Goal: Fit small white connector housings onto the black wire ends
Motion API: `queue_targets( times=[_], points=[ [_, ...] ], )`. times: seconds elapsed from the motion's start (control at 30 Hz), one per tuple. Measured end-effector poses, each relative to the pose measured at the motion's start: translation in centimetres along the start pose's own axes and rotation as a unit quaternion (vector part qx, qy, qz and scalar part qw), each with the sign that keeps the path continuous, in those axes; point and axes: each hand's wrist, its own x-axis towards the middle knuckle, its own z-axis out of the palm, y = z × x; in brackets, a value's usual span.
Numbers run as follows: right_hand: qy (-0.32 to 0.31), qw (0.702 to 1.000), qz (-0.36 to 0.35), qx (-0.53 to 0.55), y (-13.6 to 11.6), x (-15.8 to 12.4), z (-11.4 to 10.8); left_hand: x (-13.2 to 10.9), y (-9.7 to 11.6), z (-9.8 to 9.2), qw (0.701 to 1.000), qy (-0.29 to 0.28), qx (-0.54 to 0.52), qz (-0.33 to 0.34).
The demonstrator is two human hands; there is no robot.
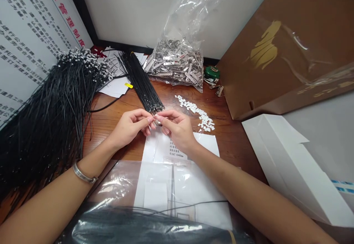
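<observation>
My left hand [136,126] and my right hand [177,127] meet at the middle of the table, thumbs and forefingers pinched together, tip to tip. What sits between the fingertips is too small to make out. Just beyond them lies a bundle of thin black wires [141,79], its metal-tipped ends right at my fingers. Small white plastic connectors [195,109] are scattered in a curved strip to the right of the bundle. Under my hands are white printed sheets [206,144], partly covered by my right hand.
On the left is a big heap of black wires with white ends [55,100]. A clear bag of metal clips [177,61] stands at the back, beside a green tape measure [211,73]. A brown box [276,44] and white carton [287,162] border the right. Plastic-bagged black wires [143,225] lie in front.
</observation>
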Motion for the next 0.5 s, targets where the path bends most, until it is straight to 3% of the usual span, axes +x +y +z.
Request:
queue_targets(
  times=[0.5],
  points=[
    [0.006,0.998,-0.027,-0.058,-0.29,-0.28,0.21,-0.10,0.05,0.23,1.000,0.016,0.017,0.020]
  ],
)
